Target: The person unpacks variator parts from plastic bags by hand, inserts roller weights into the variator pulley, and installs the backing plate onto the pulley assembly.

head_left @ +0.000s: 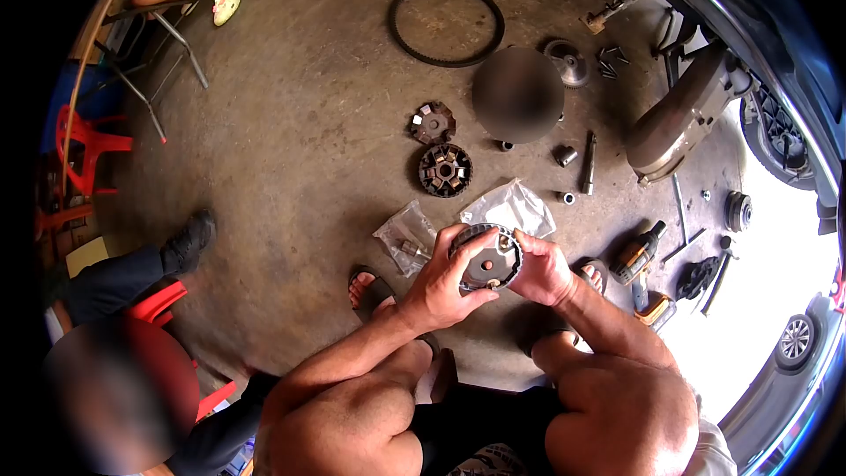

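Note:
Between my two hands is a round scooter variator (pixel 481 275) with a toothed rim and a small reddish centre. My left hand (pixel 445 286) wraps its left side, the thumb along the lower edge. Fingers of my right hand (pixel 545 271) grip its right rim. Under and beyond it, two clear plastic bags (pixel 511 207) (pixel 407 242) lie on the floor, the left one with small metal parts inside. Farther out are an open variator (pixel 445 170) with its roller slots showing and a ramp plate (pixel 433 123) touching or nearly touching it.
A drive belt (pixel 395 26) and a metal pulley (pixel 573 66) lie farther off. Sockets (pixel 566 156), an extension bar (pixel 590 163), a cordless impact wrench (pixel 639 256) and a hammer (pixel 721 273) are to the right, near the scooter's engine case (pixel 679 119). Another person's shoe (pixel 189 242) is at left.

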A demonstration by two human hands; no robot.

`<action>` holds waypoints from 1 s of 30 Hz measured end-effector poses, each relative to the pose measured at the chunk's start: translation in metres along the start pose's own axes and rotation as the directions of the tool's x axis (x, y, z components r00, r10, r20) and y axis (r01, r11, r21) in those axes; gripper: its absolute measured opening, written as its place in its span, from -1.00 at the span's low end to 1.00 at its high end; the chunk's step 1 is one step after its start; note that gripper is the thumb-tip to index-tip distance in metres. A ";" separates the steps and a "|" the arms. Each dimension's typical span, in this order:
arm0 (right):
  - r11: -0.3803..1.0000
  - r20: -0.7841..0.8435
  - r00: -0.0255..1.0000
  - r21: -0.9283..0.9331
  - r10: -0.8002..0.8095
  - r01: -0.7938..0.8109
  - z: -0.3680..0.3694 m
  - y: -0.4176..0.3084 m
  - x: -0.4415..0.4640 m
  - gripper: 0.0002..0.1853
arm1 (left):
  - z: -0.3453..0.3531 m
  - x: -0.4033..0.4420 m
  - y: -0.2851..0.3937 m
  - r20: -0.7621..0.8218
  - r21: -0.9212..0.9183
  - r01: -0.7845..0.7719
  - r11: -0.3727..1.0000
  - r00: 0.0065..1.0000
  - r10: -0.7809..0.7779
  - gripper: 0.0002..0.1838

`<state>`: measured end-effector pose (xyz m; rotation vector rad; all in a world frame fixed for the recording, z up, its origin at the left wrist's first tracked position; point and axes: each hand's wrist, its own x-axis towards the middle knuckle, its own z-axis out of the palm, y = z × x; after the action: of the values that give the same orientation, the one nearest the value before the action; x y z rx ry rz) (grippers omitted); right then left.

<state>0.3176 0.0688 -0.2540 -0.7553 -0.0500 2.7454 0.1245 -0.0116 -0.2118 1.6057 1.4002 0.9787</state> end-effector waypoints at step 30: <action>0.986 -0.089 0.982 -0.005 -0.167 0.168 0.010 0.012 0.013 -0.41 | 0.015 -0.008 -0.029 -0.097 -0.258 0.208 0.944 0.966 -0.240 -0.03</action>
<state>0.2992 0.0615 -0.2531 -0.8319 -0.0870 2.5498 0.1258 -0.0175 -0.2449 1.1913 1.4478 1.0849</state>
